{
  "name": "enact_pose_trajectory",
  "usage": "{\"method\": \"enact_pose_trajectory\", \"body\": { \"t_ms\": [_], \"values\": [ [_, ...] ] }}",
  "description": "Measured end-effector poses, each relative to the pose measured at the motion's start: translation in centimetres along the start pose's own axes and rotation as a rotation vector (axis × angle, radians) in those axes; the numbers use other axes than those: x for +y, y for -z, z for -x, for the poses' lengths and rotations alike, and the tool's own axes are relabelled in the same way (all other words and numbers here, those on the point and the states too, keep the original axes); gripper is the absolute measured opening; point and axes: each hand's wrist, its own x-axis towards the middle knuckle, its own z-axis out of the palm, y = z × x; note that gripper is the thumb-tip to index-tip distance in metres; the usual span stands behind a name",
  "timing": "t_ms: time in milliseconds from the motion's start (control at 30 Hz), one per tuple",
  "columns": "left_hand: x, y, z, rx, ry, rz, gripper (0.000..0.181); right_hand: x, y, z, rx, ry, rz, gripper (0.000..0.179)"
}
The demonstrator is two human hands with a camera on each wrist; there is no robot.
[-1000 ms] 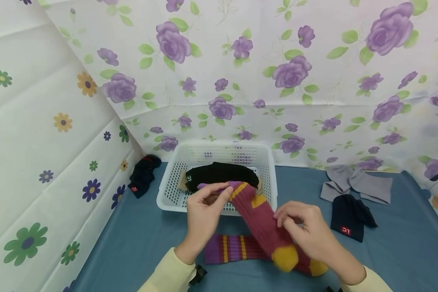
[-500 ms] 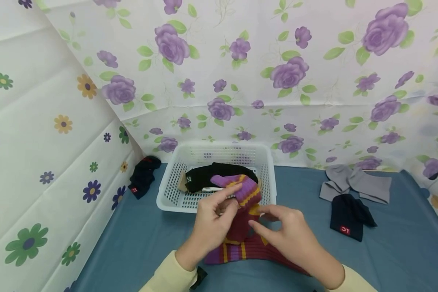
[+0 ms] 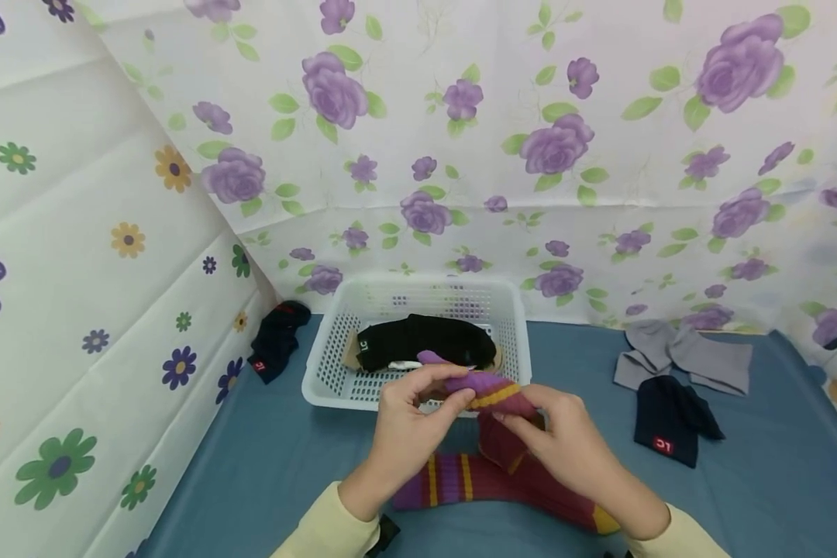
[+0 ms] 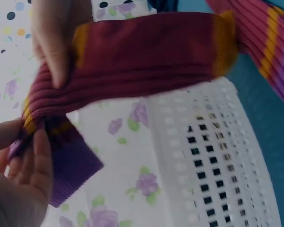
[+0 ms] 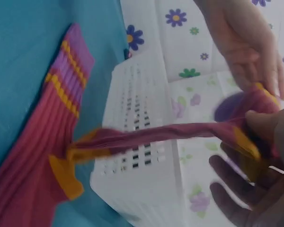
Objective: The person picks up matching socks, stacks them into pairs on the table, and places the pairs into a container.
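A maroon sock with a purple cuff and yellow stripes is held up between both hands, in front of the basket. My left hand pinches it at the striped cuff. My right hand grips it near the yellow heel, thumb on the near side. In the left wrist view the sock's foot stretches away from the hands to a yellow toe, and the purple cuff end hangs down. Beneath, a matching sock lies flat on the blue cloth, partly hidden by the right hand.
Behind the hands stands a white perforated basket containing black socks. Dark socks lie left of it. Grey socks and navy socks lie to the right. Flowered sheets form the back and side walls.
The right hand has come from the sock's foot up to the heel, nearer the left hand. The foot, earlier slanting down to the right, now points toward me, and the purple cuff shows more.
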Motion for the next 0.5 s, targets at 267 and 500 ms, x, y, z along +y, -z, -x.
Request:
{"method": "enact_pose_trajectory", "body": {
  "t_ms": [267, 500],
  "values": [
    [-0.2, 1.9, 0.0, -0.282, 0.219, -0.406, 0.027, -1.8, 1.6, -0.3, -0.099, 0.054, 0.055, 0.012],
    [0.8, 1.2, -0.9, -0.493, -0.05, -0.455, 0.059, -3.1, 1.6, -0.7, -0.206, 0.223, 0.323, 0.02]
  ]
}}
